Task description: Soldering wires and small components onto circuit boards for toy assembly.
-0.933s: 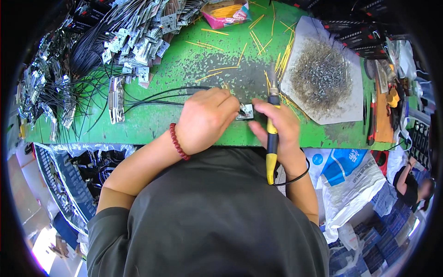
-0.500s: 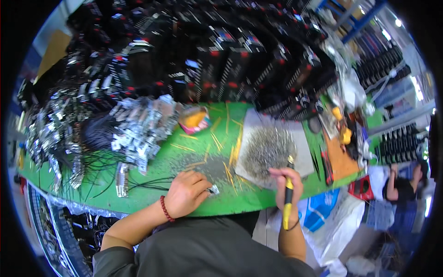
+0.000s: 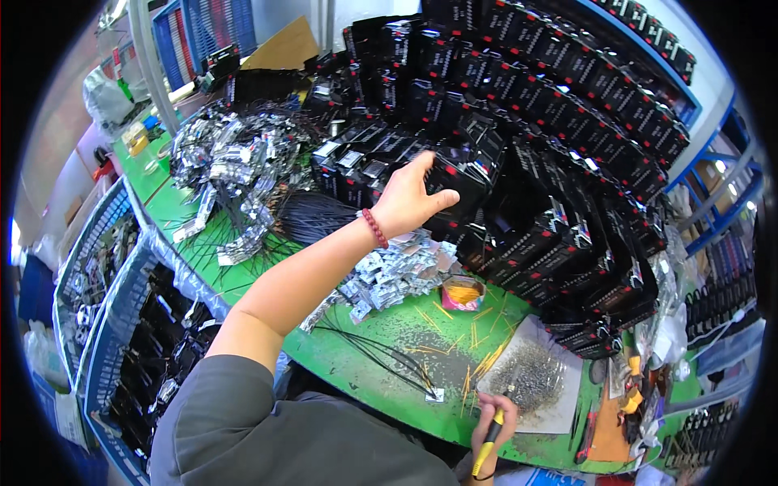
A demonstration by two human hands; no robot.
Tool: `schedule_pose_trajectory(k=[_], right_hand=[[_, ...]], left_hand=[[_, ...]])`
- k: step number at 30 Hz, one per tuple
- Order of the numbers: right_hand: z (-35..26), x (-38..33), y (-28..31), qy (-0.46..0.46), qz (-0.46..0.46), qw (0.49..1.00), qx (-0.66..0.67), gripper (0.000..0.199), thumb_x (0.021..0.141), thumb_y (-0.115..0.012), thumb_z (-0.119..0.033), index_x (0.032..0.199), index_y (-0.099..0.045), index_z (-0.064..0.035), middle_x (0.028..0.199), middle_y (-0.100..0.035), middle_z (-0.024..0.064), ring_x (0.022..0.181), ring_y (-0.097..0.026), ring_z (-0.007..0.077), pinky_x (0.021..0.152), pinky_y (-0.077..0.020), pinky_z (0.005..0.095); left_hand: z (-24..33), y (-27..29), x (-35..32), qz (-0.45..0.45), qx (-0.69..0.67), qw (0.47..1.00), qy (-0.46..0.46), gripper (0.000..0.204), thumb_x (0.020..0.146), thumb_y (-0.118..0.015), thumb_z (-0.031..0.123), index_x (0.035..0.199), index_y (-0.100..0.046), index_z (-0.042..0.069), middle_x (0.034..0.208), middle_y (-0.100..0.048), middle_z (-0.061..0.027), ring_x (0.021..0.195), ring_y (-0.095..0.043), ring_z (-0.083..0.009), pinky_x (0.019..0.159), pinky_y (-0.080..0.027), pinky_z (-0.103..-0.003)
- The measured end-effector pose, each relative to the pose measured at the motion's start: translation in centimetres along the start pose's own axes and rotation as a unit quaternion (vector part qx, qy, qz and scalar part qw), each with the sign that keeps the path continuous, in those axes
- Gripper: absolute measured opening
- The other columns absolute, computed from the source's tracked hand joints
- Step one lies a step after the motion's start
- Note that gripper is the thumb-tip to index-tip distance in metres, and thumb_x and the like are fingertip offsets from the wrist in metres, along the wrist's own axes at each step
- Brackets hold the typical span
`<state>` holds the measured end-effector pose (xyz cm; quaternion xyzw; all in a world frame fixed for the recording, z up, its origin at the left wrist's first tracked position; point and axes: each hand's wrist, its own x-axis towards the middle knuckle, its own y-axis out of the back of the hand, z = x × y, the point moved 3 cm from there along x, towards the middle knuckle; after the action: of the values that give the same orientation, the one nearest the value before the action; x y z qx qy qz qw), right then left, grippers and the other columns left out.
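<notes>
The left hand [image 3: 408, 198], thumb and fingers spread apart, is at the black boxes [image 3: 466, 174]; a light touch should avoid toppling them. The right hand [image 3: 506, 410] has its fingers clamped on the yellow-and-black soldering iron [image 3: 489, 445] (best angled clear), near the small wired board [image 3: 435, 395] on the desk [image 3: 324, 368].

Dark shirt [image 3: 324, 445] cut off below

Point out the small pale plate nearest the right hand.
The lone pale plate by black wires, left of the right hand; the others lie in a farther heap.
</notes>
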<state>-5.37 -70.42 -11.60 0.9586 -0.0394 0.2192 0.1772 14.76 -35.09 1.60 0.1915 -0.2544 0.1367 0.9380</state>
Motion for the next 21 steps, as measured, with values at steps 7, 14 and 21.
schedule_pose_trajectory(k=[7, 14, 21], right_hand=[[-1.1, -1.0, 0.9, 0.026, -0.01, 1.0, -0.006, 0.02, 0.092, -0.056, -0.013, 0.105, -0.05, 0.0006, 0.087, -0.068, 0.0171, 0.073, -0.064, 0.0186, 0.07, -0.0524, 0.0308], [-6.2, 2.2, 5.3, 0.156, 0.126, 0.978, -0.048, 0.023, 0.097, -0.049, -0.02, 0.111, -0.043, -0.0043, 0.094, -0.062, 0.0185, 0.083, -0.063, 0.0249, 0.079, -0.0518, 0.0365], [-12.3, 8.3, 3.6, 0.295, -0.005, 0.949, -0.111, 0.039, 0.085, -0.07, -0.019, 0.11, -0.043, -0.006, 0.115, -0.061, 0.0247, 0.108, -0.059, 0.0376, 0.096, -0.0445, 0.0448]], left_hand=[[6.0, 5.7, -0.2, 0.206, -0.324, 0.913, -0.136, 0.002, 0.091, -0.06, 0.004, 0.093, -0.06, 0.004, 0.082, -0.06, 0.0026, 0.069, -0.053, -0.0036, 0.062, -0.046, -0.02], [18.6, 7.4, -12.0, -0.259, 0.229, 0.765, -0.543, 0.011, 0.07, -0.066, 0.005, 0.081, -0.065, 0.006, 0.072, -0.058, -0.0018, 0.061, -0.059, -0.0146, 0.048, -0.043, -0.024], [18.1, 4.3, -18.6, -0.428, 0.054, 0.694, -0.577, 0.013, 0.071, -0.057, 0.018, 0.068, -0.051, 0.007, 0.067, -0.044, 0.0009, 0.061, -0.048, -0.0129, 0.054, -0.038, -0.026]])
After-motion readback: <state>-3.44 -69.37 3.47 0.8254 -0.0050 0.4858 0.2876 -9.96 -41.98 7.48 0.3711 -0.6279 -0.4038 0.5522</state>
